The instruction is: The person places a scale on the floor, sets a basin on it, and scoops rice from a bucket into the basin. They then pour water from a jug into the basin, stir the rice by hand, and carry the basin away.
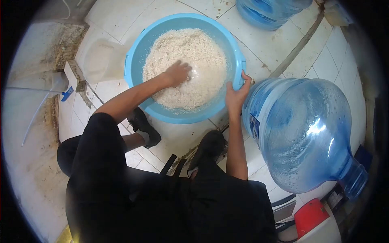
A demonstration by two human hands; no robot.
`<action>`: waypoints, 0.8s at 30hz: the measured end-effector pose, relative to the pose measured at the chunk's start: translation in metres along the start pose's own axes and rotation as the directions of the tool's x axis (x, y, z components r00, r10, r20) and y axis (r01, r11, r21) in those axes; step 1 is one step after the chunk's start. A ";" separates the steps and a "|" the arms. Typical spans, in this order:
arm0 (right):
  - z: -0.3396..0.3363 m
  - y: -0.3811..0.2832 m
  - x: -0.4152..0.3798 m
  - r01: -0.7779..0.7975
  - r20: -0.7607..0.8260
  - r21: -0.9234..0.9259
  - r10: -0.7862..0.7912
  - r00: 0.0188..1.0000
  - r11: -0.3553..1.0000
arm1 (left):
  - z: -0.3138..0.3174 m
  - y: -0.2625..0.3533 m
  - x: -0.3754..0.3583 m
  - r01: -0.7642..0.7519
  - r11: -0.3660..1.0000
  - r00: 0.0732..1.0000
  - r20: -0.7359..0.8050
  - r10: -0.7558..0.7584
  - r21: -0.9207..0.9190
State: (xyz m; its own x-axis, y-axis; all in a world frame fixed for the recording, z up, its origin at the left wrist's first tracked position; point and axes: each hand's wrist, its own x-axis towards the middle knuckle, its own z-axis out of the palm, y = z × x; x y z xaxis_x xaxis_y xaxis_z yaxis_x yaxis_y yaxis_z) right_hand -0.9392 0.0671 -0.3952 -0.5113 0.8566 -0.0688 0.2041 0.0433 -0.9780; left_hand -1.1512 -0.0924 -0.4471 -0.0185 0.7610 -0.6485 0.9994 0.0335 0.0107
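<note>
A round light-blue basin (187, 17) stands on the tiled floor, holding a wide mass of pale, flaky or grainy material (202, 52) with a whitish wet patch near its middle. My left hand (177, 73) is over that material at the centre, touching its surface; the fingers are slightly blurred and look spread. At the basin's right side, my right hand (237, 94) grips the rim, thumb inside and fingers around the outer edge.
A large transparent blue water bottle (304, 129) lies close on the right. Another blue bottle (269, 12) is at the top. A translucent container (103, 60) sits left of the basin. A red object (310, 216) is at lower right.
</note>
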 end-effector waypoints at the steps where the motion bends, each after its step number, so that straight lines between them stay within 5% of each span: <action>1: 0.000 0.001 -0.001 0.008 -0.001 -0.017 -0.008 1.000 1.000 | -0.001 -0.005 0.000 0.069 0.991 0.987 -0.156 -0.050 0.119; 2: 0.000 0.002 -0.002 0.001 -0.007 -0.019 -0.001 1.000 1.000 | -0.003 -0.007 0.006 0.060 0.991 0.987 -0.153 -0.041 0.120; 4: 0.003 0.007 -0.001 0.014 -0.022 0.020 -0.014 1.000 1.000 | -0.047 0.000 0.009 0.271 0.962 0.948 -0.163 -0.273 -0.032; 6: 0.003 0.006 -0.001 0.023 -0.011 -0.011 -0.023 1.000 1.000 | -0.063 0.011 0.037 0.285 0.807 0.867 -0.221 -0.447 -0.517; 8: 0.001 0.003 -0.001 0.023 0.000 -0.045 -0.023 1.000 0.999 | -0.044 0.006 0.088 -0.084 0.497 0.843 -0.328 -0.426 -0.864; 12: 0.004 0.001 0.000 -0.005 -0.016 -0.025 0.004 1.000 1.000 | -0.045 0.027 0.100 -0.039 0.498 0.900 -0.247 -0.359 -0.867; 16: 0.001 -0.006 -0.001 -0.042 0.007 -0.019 0.042 0.999 0.999 | -0.053 0.046 0.081 -0.073 0.659 0.986 -0.151 -0.063 -0.748; 18: 0.002 0.000 -0.004 0.019 -0.009 -0.059 -0.019 1.000 0.998 | -0.072 0.053 0.068 -0.018 0.751 0.963 0.191 0.191 -0.661; 19: 0.001 0.003 -0.006 0.071 -0.025 -0.098 -0.074 0.997 0.993 | -0.078 0.060 0.062 -0.023 0.752 0.965 0.182 0.188 -0.659; 22: 0.001 0.006 -0.010 0.052 -0.031 -0.080 -0.055 0.998 0.995 | -0.075 0.078 0.035 -0.128 0.904 0.923 0.285 0.260 -0.408; 24: 0.002 0.003 -0.011 -0.012 -0.023 -0.038 0.011 1.000 0.999 | -0.055 0.087 0.014 -0.269 0.960 0.902 0.329 0.280 -0.078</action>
State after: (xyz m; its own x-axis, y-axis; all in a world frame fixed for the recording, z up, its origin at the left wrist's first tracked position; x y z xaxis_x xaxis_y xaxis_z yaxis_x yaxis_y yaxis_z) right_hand -0.9348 0.0564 -0.3978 -0.4901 0.8684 -0.0753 0.2415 0.0523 -0.9690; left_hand -1.0661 -0.0437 -0.4131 0.2725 0.4823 -0.8325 0.9620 -0.1225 0.2439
